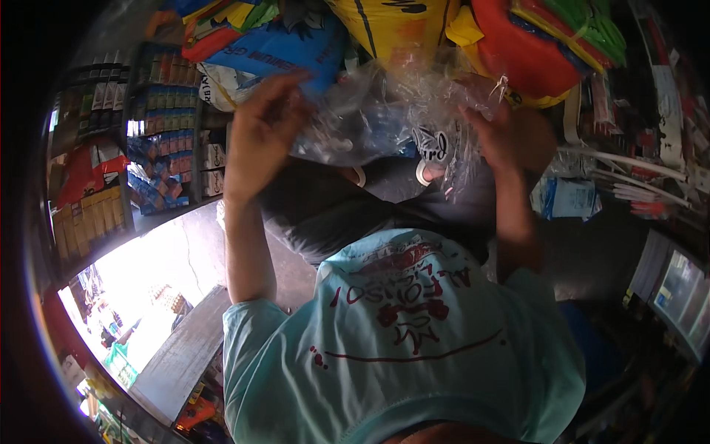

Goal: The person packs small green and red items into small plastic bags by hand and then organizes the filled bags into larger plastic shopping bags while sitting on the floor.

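Observation:
A crumpled clear plastic bag (369,125) with dark printed lettering on its right part hangs over my lap, between my hands. My right hand (513,133) has its fingers closed on the bag's gathered right side. My left hand (269,125) is raised at the bag's left edge, its fingers bent and blurred; whether they grip the film cannot be made out. Just beyond the bag stands a full yellow plastic bag (396,25). A blue printed bag (277,53) lies to its left, and a red plastic bag (527,50) to its right.
Shelves of small boxed goods (163,116) rise on my left, above a grey wooden board (180,355) by a bright opening. To my right are white sticks or tubes (627,161) and a blue-and-white packet (571,197). My legs in dark trousers (327,205) are below the bag.

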Motion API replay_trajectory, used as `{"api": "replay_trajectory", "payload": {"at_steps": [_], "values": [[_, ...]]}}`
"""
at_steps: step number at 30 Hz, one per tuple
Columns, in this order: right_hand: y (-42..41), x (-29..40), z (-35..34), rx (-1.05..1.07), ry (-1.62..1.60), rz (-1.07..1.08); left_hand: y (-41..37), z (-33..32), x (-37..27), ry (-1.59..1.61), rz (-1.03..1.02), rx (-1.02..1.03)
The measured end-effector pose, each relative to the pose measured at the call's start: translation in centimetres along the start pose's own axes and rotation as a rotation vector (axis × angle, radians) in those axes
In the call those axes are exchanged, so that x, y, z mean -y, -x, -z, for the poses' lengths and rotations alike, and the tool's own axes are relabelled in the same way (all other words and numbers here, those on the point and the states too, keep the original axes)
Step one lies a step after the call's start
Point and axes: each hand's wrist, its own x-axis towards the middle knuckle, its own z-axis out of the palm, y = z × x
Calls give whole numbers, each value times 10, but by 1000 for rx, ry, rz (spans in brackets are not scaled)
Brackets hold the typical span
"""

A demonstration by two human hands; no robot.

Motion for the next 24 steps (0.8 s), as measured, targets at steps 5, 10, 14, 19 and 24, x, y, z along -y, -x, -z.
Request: {"api": "replay_trajectory", "payload": {"at_steps": [5,10,14,19,24], "values": [[-10,2,-17,140,-271,51,5,-34,-2,-30,179,295],[-28,35,-51,519,195,215,-34,-54,45,267,243,45],[-10,44,-55,-31,526,288,-54,-52,77,192,128,-115],[60,-19,-77,171,-217,-364,-54,-58,78,288,184,-363],[73,-26,-112,252,-422,-603,-44,-99,93,-448,-9,-360]]}}
